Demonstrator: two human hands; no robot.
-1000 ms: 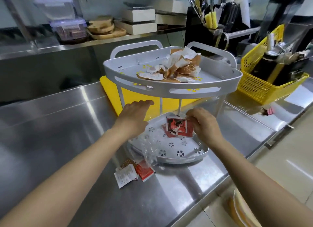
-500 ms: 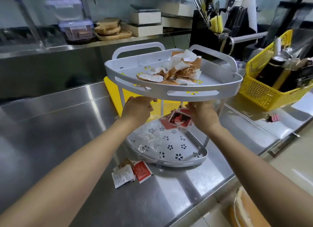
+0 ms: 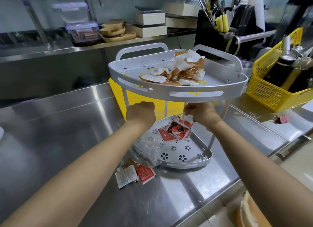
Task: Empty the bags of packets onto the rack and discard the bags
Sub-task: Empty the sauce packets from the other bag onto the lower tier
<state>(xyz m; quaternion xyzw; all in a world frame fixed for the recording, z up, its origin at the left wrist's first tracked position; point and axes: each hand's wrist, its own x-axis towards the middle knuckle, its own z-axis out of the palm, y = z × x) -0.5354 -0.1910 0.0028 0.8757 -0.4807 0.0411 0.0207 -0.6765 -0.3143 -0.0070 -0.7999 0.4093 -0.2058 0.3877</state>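
A grey two-tier rack (image 3: 194,95) stands on the steel counter. Brown and white packets (image 3: 183,69) lie piled on its upper shelf. Between the shelves, my left hand (image 3: 141,114) and my right hand (image 3: 201,114) each grip an edge of a clear plastic bag (image 3: 183,125) holding red packets (image 3: 174,131) above the lower shelf (image 3: 186,156). An empty crumpled clear bag (image 3: 149,149) hangs over the lower shelf's left rim. A few loose packets (image 3: 133,173), white, brown and red, lie on the counter in front of the rack.
A yellow basket (image 3: 274,91) with dark bottles stands to the right. A yellow board (image 3: 118,91) leans behind the rack. A pink clip (image 3: 282,119) lies on the counter. A raised shelf behind carries boxes, wooden boards and a utensil holder. The counter's front edge runs bottom right.
Both hands have risen from the lower shelf toward the underside of the upper shelf, lifting the bag of red packets with them.
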